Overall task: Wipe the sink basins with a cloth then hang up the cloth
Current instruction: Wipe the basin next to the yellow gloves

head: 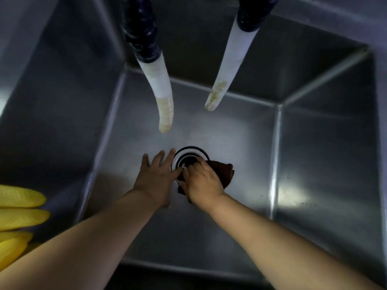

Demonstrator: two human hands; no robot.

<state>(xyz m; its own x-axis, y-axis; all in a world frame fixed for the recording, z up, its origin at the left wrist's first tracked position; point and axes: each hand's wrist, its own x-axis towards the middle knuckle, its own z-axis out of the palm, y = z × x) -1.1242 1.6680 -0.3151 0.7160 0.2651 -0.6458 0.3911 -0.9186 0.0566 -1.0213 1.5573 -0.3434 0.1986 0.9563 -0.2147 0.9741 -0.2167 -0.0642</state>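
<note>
**Wiping by the drain**

The fingers (193,167) of the right hand (202,181) are curled down over a dark brown cloth (224,170), holding it bunched and pressing it on the near side of the drain (189,156). The left hand (156,176) lies just left of the drain with its fingers (160,156) spread wide and flat on the basin floor (240,143). It holds nothing.

The cloth looks soft, floppy and light. It looks like it would fold any way you push it, and it may be wet and a bit slippery. A good place to hold it is the bunched middle, under the palm, so no loose corner drags into the drain hole.

The drain sits in the middle of the floor. Shiny steel walls (324,132) stand well away from it on every side, so there is lots of room to slide the cloth. The corners, far from the drain, are tight and may need fingertips. Two white hoses (165,97) hang down beyond the drain, above the floor, and a lifted hand could bump them. Yellow rubber gloves (18,208) hang far to the left of the drain, at the basin's edge.
</note>
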